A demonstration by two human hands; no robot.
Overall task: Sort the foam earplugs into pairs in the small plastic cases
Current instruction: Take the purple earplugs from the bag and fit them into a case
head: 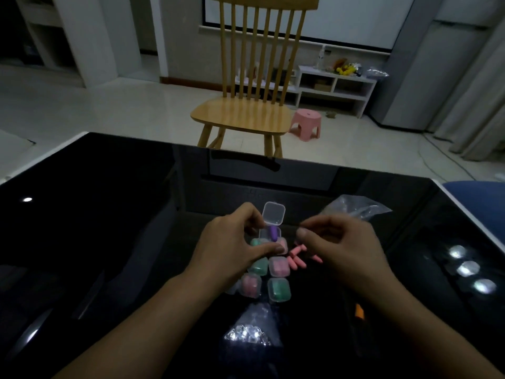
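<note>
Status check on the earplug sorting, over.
Left hand holds open case, purple earplug inside. Right hand curled, contents unclear. Loose pink earplugs remain. Nothing blocking.

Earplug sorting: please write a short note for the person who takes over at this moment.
Left hand: holds the open case, lid up, with purple earplug inside; whether there is a second one, I cannot tell.
Right hand: fingers curled above the loose pink earplugs; whether it holds anything is unclear.
Done: closed cases with green or pink contents lie in a cluster near the left hand.
Left: the pink earplugs on the black table.
</note>
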